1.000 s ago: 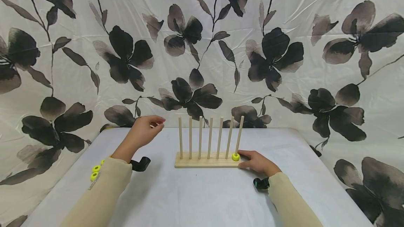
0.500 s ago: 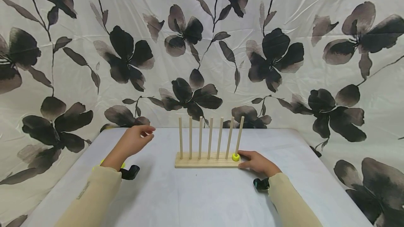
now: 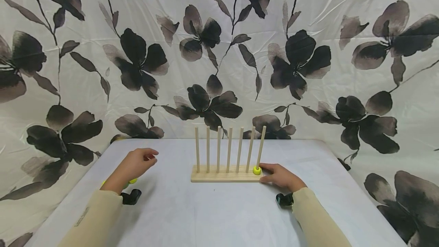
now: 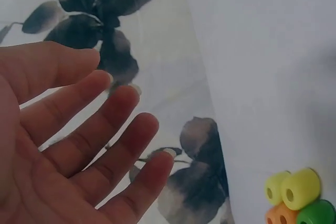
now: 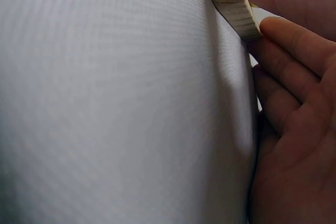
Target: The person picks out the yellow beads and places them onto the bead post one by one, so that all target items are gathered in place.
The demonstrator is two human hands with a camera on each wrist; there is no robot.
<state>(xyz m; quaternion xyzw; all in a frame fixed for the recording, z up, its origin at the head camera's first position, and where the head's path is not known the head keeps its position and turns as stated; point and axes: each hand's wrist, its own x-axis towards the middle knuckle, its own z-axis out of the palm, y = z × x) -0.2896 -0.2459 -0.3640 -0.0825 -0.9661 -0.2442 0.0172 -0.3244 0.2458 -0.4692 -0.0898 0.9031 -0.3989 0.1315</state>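
Note:
A pale wooden peg rack [image 3: 223, 178] with a row of several upright pegs stands on the table in the head view. One yellow bead [image 3: 257, 170] sits at the foot of its rightmost peg. My right hand [image 3: 279, 175] holds the rack's right end between thumb and fingers; the right wrist view shows the fingers against the base's end [image 5: 241, 19]. Over the table's left side is my left hand [image 3: 137, 163], its fingers loosely spread with nothing in them. Below it lie beads, partly hidden by the forearm: yellow beads [image 4: 302, 188], an orange bead [image 4: 281, 213] and a green bead [image 4: 316, 213].
A white cloth covers the table [image 3: 205, 216]. Behind it hangs a floral curtain [image 3: 247, 87], which comes close to the table's back and left edges. Each wrist wears a black camera, the left camera [image 3: 132, 196] near the beads.
My left hand has moved left and toward me, away from the rack, and its forearm now covers more of the beads. My right hand and the rack have stayed in place.

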